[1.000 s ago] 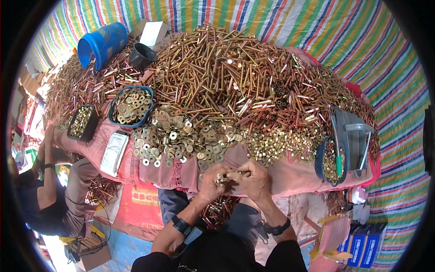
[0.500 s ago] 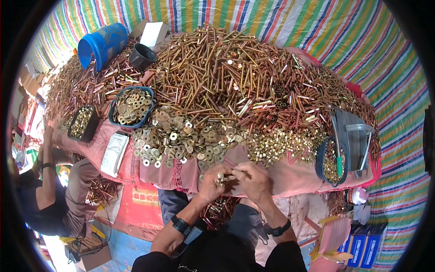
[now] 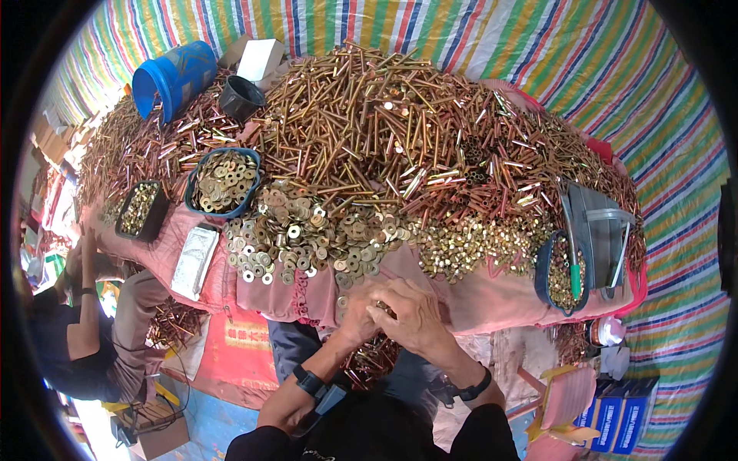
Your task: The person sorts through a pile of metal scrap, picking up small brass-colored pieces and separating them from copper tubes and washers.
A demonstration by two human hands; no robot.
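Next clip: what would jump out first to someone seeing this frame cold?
The huge heap of long brass-coloured bolts filling the pink-covered table, with a spread of flat washers and small nuts along its near edge. At the front edge the left hand and right hand are pressed together over a small metal piece. A tipped blue bucket lies at the far left corner.

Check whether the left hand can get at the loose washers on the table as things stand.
Probably yes: the left hand sits at the table edge, the washers lie just beyond it, uncovered, though it is pressed against the right hand.
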